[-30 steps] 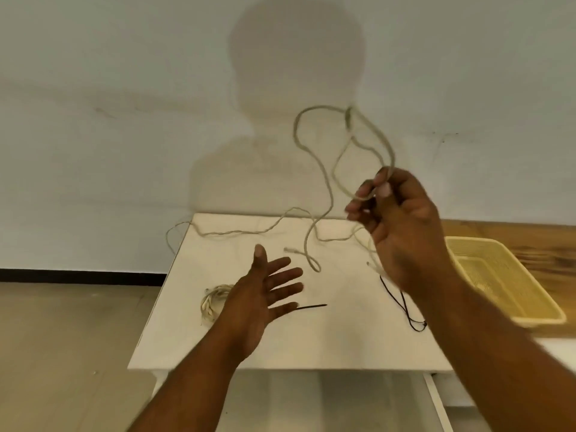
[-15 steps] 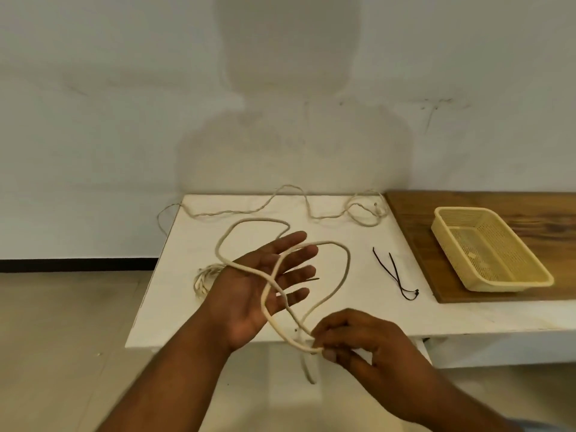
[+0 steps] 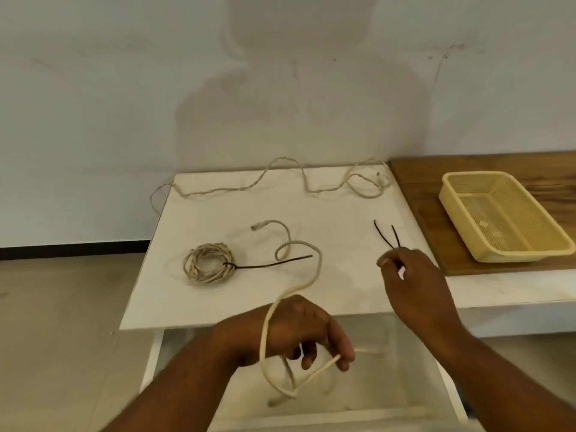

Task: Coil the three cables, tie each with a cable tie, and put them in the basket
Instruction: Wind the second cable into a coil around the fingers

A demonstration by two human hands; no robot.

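Left hand [image 3: 299, 332], lower centre, fingers curled around a looped cable [image 3: 318, 269]; right hand [image 3: 408, 275], fingers pinched on the black cable ties [image 3: 388, 236] at centre right.

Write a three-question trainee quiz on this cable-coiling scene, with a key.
1. True or false: the basket already holds a coiled cable.
2. What binds the coiled cable on the white table? A) tape B) black cable tie C) string
3. Which of the hands reaches the loose black cable ties?

Key: 1 false. 2 B, the black cable tie. 3 the right hand; the left hand holds the loose cable.
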